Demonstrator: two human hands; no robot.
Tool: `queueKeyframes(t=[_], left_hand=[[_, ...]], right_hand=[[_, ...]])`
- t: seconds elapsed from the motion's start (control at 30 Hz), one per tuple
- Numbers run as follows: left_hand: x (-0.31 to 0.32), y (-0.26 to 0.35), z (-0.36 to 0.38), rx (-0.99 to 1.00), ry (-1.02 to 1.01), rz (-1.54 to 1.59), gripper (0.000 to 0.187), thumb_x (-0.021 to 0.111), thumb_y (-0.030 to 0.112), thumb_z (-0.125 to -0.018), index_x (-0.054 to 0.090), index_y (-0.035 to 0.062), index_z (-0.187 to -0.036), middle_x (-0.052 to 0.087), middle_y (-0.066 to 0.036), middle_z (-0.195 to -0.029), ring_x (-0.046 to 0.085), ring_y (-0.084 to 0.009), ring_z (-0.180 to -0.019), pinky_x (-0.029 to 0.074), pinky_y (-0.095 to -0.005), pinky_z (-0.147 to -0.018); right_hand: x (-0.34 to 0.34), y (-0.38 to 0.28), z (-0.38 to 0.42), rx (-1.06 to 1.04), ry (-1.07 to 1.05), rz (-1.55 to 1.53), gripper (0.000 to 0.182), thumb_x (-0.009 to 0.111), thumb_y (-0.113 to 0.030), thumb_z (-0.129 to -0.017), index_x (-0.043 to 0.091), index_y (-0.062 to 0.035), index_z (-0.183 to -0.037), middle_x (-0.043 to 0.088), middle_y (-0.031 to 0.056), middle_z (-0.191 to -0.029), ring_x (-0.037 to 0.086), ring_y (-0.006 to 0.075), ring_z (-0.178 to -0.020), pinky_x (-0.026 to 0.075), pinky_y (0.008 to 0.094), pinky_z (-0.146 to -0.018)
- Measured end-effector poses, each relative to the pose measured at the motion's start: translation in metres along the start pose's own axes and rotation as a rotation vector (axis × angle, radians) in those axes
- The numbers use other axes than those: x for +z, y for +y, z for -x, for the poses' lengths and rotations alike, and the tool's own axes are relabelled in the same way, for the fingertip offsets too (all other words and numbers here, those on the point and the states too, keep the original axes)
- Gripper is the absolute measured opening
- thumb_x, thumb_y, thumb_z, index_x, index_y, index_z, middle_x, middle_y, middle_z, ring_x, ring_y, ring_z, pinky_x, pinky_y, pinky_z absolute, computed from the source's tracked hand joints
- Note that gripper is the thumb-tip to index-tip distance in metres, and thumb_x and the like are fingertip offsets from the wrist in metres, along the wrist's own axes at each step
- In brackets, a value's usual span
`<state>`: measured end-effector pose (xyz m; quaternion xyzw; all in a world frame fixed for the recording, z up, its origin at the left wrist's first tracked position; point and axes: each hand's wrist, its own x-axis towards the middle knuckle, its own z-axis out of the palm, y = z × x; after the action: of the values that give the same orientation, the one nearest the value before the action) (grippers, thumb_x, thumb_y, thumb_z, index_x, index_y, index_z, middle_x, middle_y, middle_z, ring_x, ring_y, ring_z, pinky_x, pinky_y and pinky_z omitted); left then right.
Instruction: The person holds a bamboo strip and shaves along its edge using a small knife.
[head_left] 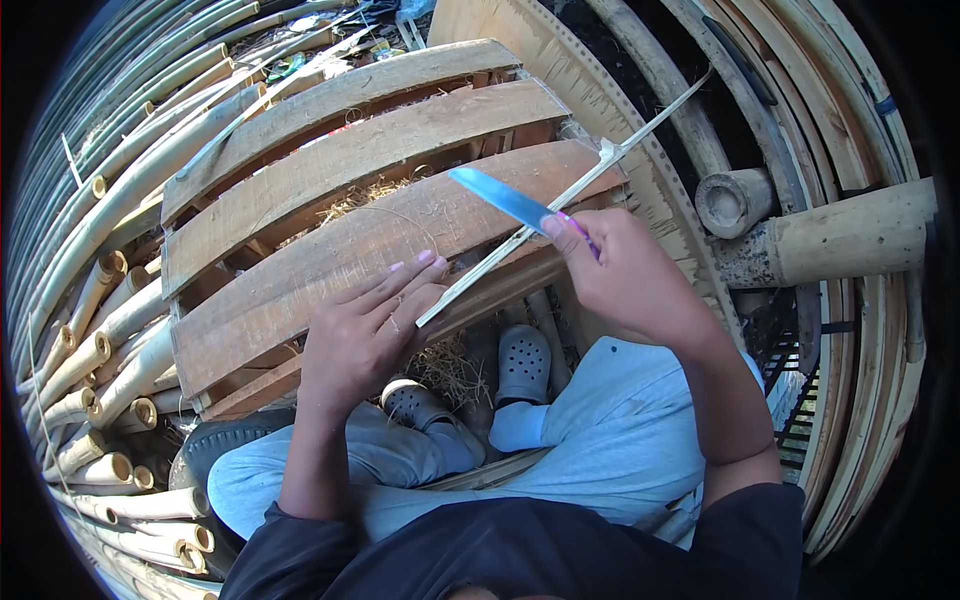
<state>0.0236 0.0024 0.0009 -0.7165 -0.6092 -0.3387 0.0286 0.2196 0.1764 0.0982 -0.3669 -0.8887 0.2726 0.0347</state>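
Note:
My right hand (605,255) is closed round the purple handle of a knife, whose blue-tinted blade (500,200) points up and left over the wooden pallet. Under the knife a thin split bamboo strip (560,205) runs diagonally, with a pale peeled bit near its upper part. My left hand (375,325) rests at the pallet's front edge, close to the strip's lower end, its fingers stretched out over the board. Whether its thumb touches the strip is hidden. The slatted pallet (290,290) lies in front of my knees.
Many bamboo poles (130,310) are stacked at the left. A thick bamboo post (850,245) juts in from the right, before long split strips (870,400). Shavings (375,190) lie between slats and around my clogs (523,362). A curved woven-looking board stands behind the pallet.

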Motion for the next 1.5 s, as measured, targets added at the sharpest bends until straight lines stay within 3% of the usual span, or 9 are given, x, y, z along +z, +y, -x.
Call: queueKeyframes(t=[0.13, 0.23, 0.33, 0.53, 0.63, 0.77, 0.93, 1.2, 1.5], left_hand=[[0.001, 0.000, 0.002, -0.049, 0.022, 0.001, 0.032, 0.076, 0.007, -0.084, 0.069, 0.0039, -0.115, 0.072, -0.009, -0.130, 0.069, -0.0260, -0.122, 0.059, -0.0397, -0.099], [0.000, -0.002, 0.000, -0.028, 0.013, -0.007, 0.035, 0.077, 0.007, -0.084, 0.069, 0.0040, -0.117, 0.072, -0.008, -0.130, 0.069, -0.0257, -0.122, 0.060, -0.0390, -0.097], [0.002, 0.000, 0.002, -0.067, 0.021, 0.013, 0.038, 0.077, 0.007, -0.084, 0.068, 0.0041, -0.120, 0.071, -0.008, -0.131, 0.069, -0.0261, -0.122, 0.060, -0.0388, -0.096], [0.002, 0.000, -0.001, -0.042, 0.013, 0.002, 0.041, 0.076, 0.006, -0.084, 0.068, 0.0048, -0.124, 0.071, -0.008, -0.131, 0.068, -0.0261, -0.123, 0.060, -0.0388, -0.095], [0.004, 0.001, 0.004, -0.108, 0.035, 0.003, 0.041, 0.077, 0.006, -0.084, 0.068, 0.0052, -0.124, 0.071, -0.008, -0.131, 0.068, -0.0258, -0.123, 0.060, -0.0388, -0.095], [0.003, 0.001, 0.001, -0.092, 0.015, 0.004, 0.040, 0.077, 0.007, -0.084, 0.068, 0.0048, -0.123, 0.072, -0.008, -0.130, 0.068, -0.0258, -0.123, 0.060, -0.0387, -0.095], [0.004, 0.001, 0.004, -0.125, 0.028, 0.002, 0.039, 0.077, 0.007, -0.085, 0.068, 0.0045, -0.123, 0.072, -0.008, -0.130, 0.068, -0.0256, -0.123, 0.060, -0.0384, -0.094], [0.002, 0.000, 0.002, -0.126, 0.030, 0.003, 0.038, 0.077, 0.007, -0.085, 0.069, 0.0045, -0.121, 0.071, -0.008, -0.131, 0.069, -0.0258, -0.121, 0.060, -0.0383, -0.093], [0.001, -0.005, 0.003, -0.112, 0.071, 0.108, 0.026, 0.074, 0.011, -0.089, 0.071, 0.0035, -0.114, 0.072, -0.009, -0.129, 0.073, -0.0287, -0.111, 0.061, -0.0388, -0.086]], right_hand=[[-0.006, 0.013, -0.017, 0.243, 0.127, -0.061, 0.048, 0.056, -0.032, -0.107, 0.064, 0.0069, -0.081, 0.059, 0.0268, -0.066, 0.060, 0.0434, -0.061, 0.046, 0.0491, -0.062], [0.023, -0.009, 0.013, 0.042, 0.005, -0.112, 0.050, 0.050, -0.034, -0.110, 0.064, 0.0057, -0.082, 0.054, 0.0166, -0.059, 0.054, 0.0277, -0.052, 0.043, 0.0413, -0.055], [-0.001, 0.013, -0.012, 0.198, 0.097, -0.081, 0.046, 0.055, -0.033, -0.107, 0.064, 0.0063, -0.084, 0.060, 0.0219, -0.064, 0.060, 0.0378, -0.057, 0.045, 0.0457, -0.058], [0.030, -0.007, 0.011, -0.036, 0.043, -0.188, 0.049, 0.050, -0.034, -0.110, 0.062, 0.0050, -0.082, 0.049, 0.0168, -0.056, 0.048, 0.0298, -0.050, 0.042, 0.0419, -0.054], [0.002, 0.013, -0.016, 0.201, 0.147, -0.129, 0.043, 0.056, -0.029, -0.107, 0.062, 0.0057, -0.083, 0.058, 0.0261, -0.064, 0.061, 0.0472, -0.062, 0.044, 0.0492, -0.057], [0.046, -0.022, 0.023, -0.066, 0.055, -0.243, 0.041, 0.055, -0.027, -0.107, 0.063, 0.0057, -0.084, 0.058, 0.0273, -0.065, 0.061, 0.0476, -0.062, 0.044, 0.0510, -0.058], [0.030, -0.005, -0.001, 0.086, 0.151, -0.246, 0.041, 0.057, -0.029, -0.107, 0.062, 0.0037, -0.084, 0.056, 0.0208, -0.061, 0.056, 0.0311, -0.050, 0.042, 0.0427, -0.052], [0.035, -0.011, -0.001, 0.080, 0.128, -0.316, 0.041, 0.056, -0.027, -0.108, 0.059, 0.0045, -0.083, 0.057, 0.0236, -0.062, 0.058, 0.0447, -0.057, 0.043, 0.0472, -0.054], [-0.001, -0.016, 0.016, -0.026, -0.503, -0.385, 0.039, 0.055, -0.027, -0.109, 0.059, 0.0010, -0.082, 0.050, 0.0027, -0.061, 0.045, 0.0124, -0.055, 0.039, 0.0339, -0.054]])
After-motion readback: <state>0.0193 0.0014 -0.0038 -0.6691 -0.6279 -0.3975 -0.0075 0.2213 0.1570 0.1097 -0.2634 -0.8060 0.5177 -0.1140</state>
